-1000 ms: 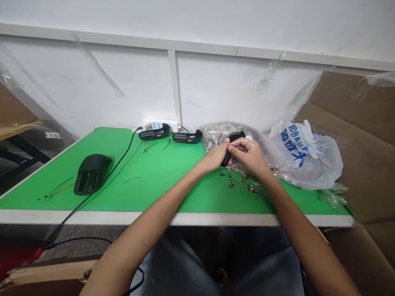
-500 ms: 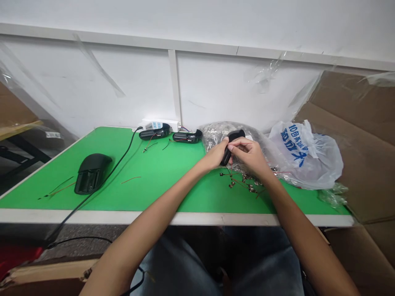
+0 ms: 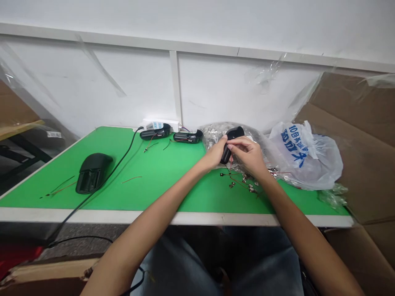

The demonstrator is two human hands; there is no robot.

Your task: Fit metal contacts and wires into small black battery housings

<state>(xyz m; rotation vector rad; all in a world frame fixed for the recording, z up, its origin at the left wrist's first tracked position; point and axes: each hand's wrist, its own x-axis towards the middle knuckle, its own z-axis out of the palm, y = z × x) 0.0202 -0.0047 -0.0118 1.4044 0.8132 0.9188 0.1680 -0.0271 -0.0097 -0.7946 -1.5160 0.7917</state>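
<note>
The left hand grips a black plastic housing above the green tabletop — fingers closed round its side. The right hand pinches narrowly at it; what sits between those fingertips — too small to tell.

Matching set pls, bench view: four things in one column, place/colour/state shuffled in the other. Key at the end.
Things
1. tabletop
2. printed bag
3. power strip
4. small metal parts

Place, colour or state
A. scattered loose, near the right hand
B. green with a white front edge
C. against the wall, left of centre
D. white with blue lettering

Pairs: 1-B, 2-D, 3-C, 4-A
</note>
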